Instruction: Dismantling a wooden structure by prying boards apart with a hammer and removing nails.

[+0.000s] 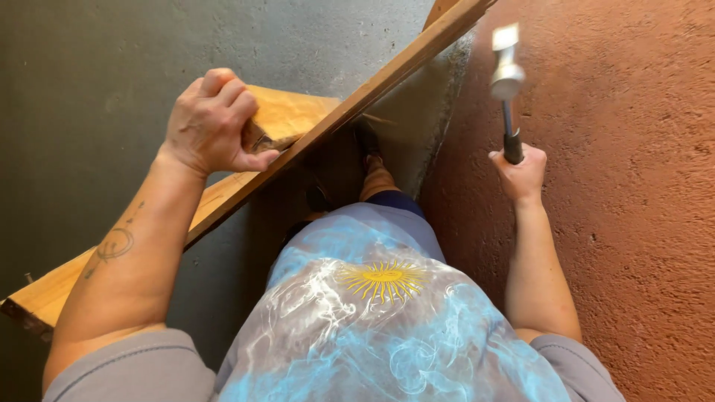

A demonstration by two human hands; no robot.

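My left hand (212, 123) grips a short wooden block (287, 115) that rests on a long wooden plank (357, 100). The plank runs diagonally from the lower left to the top right over a grey concrete floor. My right hand (521, 173) is closed on the dark handle of a metal hammer (506, 71). The hammer is raised, its head blurred, to the right of the plank and apart from it. My legs and a sandalled foot (372, 167) show below the plank.
A rough reddish wall (618, 186) fills the right side, close to my right arm. The grey concrete floor (97, 74) lies to the left. The plank's near end (33, 309) has a dark, worn edge at the lower left.
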